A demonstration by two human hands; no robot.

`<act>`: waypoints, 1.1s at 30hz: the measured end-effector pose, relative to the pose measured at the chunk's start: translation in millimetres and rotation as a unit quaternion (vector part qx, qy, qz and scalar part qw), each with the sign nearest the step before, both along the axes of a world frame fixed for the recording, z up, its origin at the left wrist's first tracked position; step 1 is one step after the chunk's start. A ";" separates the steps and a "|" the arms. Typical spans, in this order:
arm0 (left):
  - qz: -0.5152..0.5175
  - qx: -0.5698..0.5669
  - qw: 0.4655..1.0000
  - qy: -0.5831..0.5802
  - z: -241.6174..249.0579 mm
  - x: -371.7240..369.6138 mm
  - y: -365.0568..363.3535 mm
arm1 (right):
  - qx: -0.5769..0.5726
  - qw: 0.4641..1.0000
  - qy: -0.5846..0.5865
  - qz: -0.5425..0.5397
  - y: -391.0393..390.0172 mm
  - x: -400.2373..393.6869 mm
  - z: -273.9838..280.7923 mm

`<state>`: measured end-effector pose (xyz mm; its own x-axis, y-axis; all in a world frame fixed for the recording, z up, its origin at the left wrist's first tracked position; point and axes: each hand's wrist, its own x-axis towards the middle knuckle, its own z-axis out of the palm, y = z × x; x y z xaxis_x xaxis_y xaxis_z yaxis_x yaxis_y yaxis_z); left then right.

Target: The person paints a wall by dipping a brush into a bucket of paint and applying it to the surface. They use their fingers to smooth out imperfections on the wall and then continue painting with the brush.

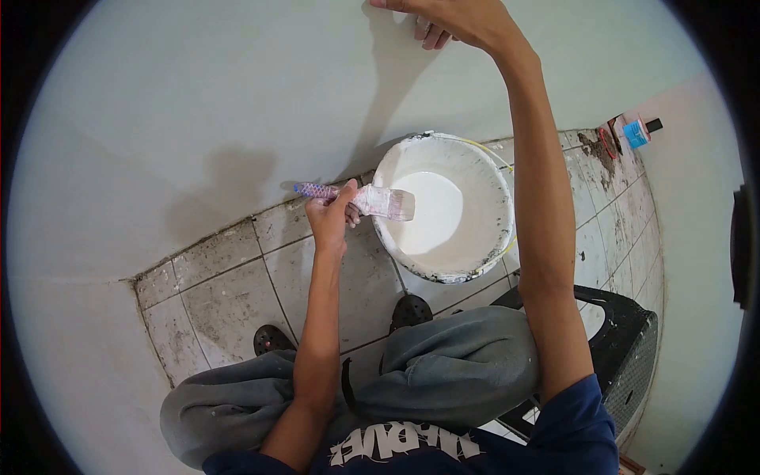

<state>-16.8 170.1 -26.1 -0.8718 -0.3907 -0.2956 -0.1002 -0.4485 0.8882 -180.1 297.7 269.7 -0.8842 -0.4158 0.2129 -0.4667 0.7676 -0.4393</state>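
My left hand [335, 214] is closed around the handle of a paintbrush [389, 203], whose white-smeared bristles point right over the near-left rim of a bucket [484, 202]. White paint [431, 207] fills the bottom of the bucket, and its rim is spattered. My right hand [455, 20] is up at the top edge of the view, close to the pale wall [301, 79], with its fingers apart and nothing seen in them. Part of that hand is cut off by the frame.
Dirty floor tiles [226, 297] run along the wall's foot. A black plastic stool [629, 356] stands at the right beside my leg. Farther right are a blue-labelled container [636, 133] and some dark debris [595, 150]. My dark clogs [412, 310] rest near the bucket.
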 end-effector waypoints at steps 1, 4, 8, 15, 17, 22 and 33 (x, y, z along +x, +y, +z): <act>-0.001 -0.013 1.000 0.004 2.9 -0.1 -0.7 | 0.001 1.000 -0.001 -0.002 -0.4 -0.4 -0.2; 0.018 0.044 0.999 0.012 17.0 -0.6 1.6 | 0.002 1.000 0.000 -0.007 -0.2 -0.5 0.0; 0.006 0.004 1.000 0.008 1.7 0.1 0.6 | -0.012 1.000 -0.003 0.007 1.4 4.3 1.6; 0.004 0.013 1.000 0.016 15.1 0.2 3.0 | 0.001 1.000 -0.003 -0.011 -1.9 0.3 0.0; 0.000 0.014 1.000 0.028 14.0 0.2 4.1 | -0.004 1.000 -0.005 -0.007 -1.0 1.6 0.7; 0.012 0.019 1.000 0.010 1.7 0.5 10.2 | 0.002 1.000 0.000 -0.004 -1.3 0.4 0.4; 0.004 -0.016 0.999 0.035 2.3 -1.1 11.6 | -0.004 1.000 -0.002 -0.001 -0.6 1.4 0.8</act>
